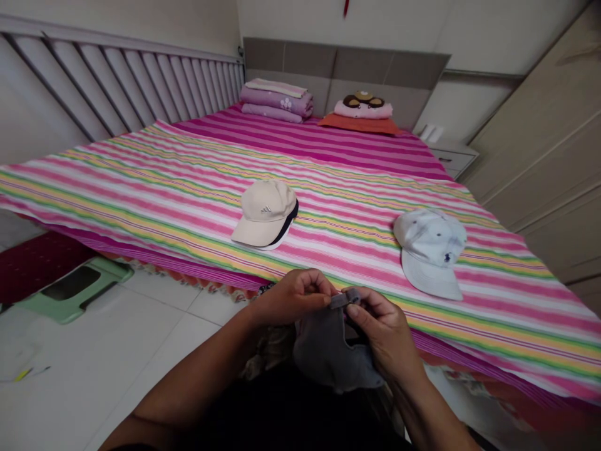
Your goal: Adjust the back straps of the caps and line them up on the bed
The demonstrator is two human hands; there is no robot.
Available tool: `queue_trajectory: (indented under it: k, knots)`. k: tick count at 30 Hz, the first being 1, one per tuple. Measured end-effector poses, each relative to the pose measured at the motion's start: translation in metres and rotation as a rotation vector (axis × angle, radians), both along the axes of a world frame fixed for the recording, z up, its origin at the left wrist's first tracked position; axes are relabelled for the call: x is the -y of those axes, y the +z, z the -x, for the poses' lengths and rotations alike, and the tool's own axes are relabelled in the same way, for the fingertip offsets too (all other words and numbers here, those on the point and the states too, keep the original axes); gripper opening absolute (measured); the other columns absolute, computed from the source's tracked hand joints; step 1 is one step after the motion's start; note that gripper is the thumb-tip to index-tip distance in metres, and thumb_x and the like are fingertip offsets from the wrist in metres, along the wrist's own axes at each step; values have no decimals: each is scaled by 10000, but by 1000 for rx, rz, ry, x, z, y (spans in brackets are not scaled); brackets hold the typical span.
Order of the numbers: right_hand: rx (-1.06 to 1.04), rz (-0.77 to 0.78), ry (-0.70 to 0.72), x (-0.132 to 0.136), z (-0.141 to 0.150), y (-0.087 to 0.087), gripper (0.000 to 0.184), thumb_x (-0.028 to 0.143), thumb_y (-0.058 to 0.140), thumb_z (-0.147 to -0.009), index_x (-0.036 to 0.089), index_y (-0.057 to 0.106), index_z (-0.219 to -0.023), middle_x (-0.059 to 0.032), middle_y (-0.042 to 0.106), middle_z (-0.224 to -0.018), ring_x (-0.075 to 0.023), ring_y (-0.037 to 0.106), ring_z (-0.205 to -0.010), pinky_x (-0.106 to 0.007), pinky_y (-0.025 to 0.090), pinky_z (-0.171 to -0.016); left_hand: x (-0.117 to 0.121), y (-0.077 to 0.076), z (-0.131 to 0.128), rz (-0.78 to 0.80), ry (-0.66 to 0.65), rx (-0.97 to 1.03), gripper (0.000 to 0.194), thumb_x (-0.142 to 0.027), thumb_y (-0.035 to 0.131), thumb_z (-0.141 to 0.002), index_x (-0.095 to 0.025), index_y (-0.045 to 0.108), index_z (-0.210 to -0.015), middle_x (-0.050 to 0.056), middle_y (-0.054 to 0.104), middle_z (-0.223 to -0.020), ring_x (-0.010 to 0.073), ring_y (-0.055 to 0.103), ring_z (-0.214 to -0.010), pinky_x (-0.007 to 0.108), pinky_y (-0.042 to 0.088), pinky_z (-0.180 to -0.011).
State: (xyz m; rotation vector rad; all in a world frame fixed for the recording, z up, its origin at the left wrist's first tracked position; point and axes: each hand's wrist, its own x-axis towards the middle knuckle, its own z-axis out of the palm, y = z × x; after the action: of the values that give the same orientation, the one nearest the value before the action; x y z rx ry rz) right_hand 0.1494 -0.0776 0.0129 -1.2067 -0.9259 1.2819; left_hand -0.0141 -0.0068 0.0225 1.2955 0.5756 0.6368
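Observation:
Close to my body, in front of the bed's near edge, hangs a grey cap point(323, 351) with its back opening toward the right. My left hand point(303, 294) pinches the cap's back strap from the left. On the other side, my right hand point(382, 322) grips the strap near its buckle between thumb and fingers. Ahead on the bed lies a beige cap point(263, 203), stacked over a dark one and a white one whose brims peek out. Farther right rests a pale, white-blue cap point(432, 250) with a small dark emblem, its brim facing me.
A bed with a striped sheet point(188, 194) fills the middle. Folded purple bedding point(277, 103) and a pink pillow with a bear-like face point(364, 109) sit by the headboard point(305, 69). A green stool point(79, 291) stands on the floor at left; a nightstand point(453, 156) is at right.

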Motion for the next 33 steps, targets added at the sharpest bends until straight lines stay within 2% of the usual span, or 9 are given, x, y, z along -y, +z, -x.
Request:
queue_trajectory:
  k: [8, 13, 16, 18, 20, 24, 26, 29, 33]
  knots:
    - [8, 11, -12, 1, -2, -1, 265, 311, 715, -627, 192, 646, -853, -6, 628, -726, -131, 551, -636, -241, 434, -582, -13, -1, 18, 35, -58, -60, 132, -222, 619, -687, -124, 531, -683, 71, 618, -899, 129, 550, -768, 259, 406, -698]
    - [108, -42, -36, 0, -12, 0, 266, 327, 698, -648, 186, 638, -866, -6, 597, -709, -136, 535, -638, -249, 432, -581, -26, -7, 35, 42, 65, 36, 146, -250, 618, -705, -126, 541, -704, 85, 639, -880, 183, 577, -872, 330, 390, -826]
    - [234, -107, -3, 0, -15, 2, 234, 306, 684, -673, 195, 633, -872, 0, 567, -714, -127, 516, -643, -238, 419, -575, -28, -12, 33, 59, 97, 124, 208, -302, 613, -725, -126, 561, -823, 109, 623, -994, 201, 552, -973, 340, 356, -880]
    - [304, -152, 41, 0, -13, 4, 200, 290, 668, -693, 201, 627, -868, 2, 544, -721, -129, 510, -655, -238, 417, -573, -24, -14, 24, 77, 20, 151, 324, -385, 590, -739, -131, 567, -938, 113, 606, -1040, 200, 534, -999, 317, 359, -869]
    - [351, -187, 85, 0, -9, 5, 186, 283, 655, -706, 204, 619, -871, 0, 529, -729, -130, 501, -656, -240, 419, -569, -19, -13, 12, 75, -97, 105, 414, -477, 546, -744, -127, 589, -962, 92, 619, -957, 176, 555, -891, 275, 394, -776]
    - [386, -205, 127, -1, -4, 7, 218, 283, 674, -685, 205, 613, -880, 2, 520, -728, -125, 485, -646, -235, 416, -562, -14, -9, -6, 140, -261, -83, 342, -452, 595, -705, -111, 619, -720, -10, 546, -595, 66, 443, -508, 192, 320, -489]
    - [299, -146, 201, -2, -6, 10, 271, 293, 686, -671, 205, 595, -910, 3, 537, -741, -130, 503, -667, -241, 425, -583, -13, -7, -10, 227, -258, -84, 287, -393, 648, -669, -111, 597, -649, -36, 500, -513, 42, 382, -434, 183, 272, -441]
    - [176, -70, 305, -3, -11, 15, 281, 336, 612, -745, 196, 556, -982, -10, 555, -785, -133, 515, -707, -251, 422, -622, -10, -7, -12, 335, -206, -35, 244, -334, 687, -625, -110, 591, -615, -35, 509, -490, 38, 389, -407, 178, 276, -430]
    - [133, -59, 358, -5, -10, 15, 225, 314, 535, -801, 199, 528, -995, 32, 469, -688, -94, 434, -582, -219, 350, -527, -8, -9, -12, 374, -196, -20, 240, -338, 679, -635, -105, 625, -635, -17, 548, -502, 44, 412, -400, 179, 279, -416]
